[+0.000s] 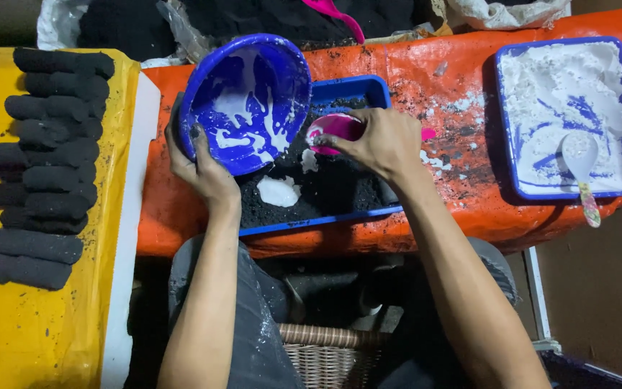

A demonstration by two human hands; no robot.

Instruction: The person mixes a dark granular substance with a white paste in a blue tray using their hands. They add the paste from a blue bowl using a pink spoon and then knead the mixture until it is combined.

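While hands work, tilted bowl, pink scoop

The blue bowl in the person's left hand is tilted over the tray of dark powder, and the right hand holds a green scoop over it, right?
Not quite. The head view shows the scoop in the right hand is pink, not green. The rest holds: the left hand tilts the blue bowl over the tray of dark powder.

Pink scoop half behind right hand
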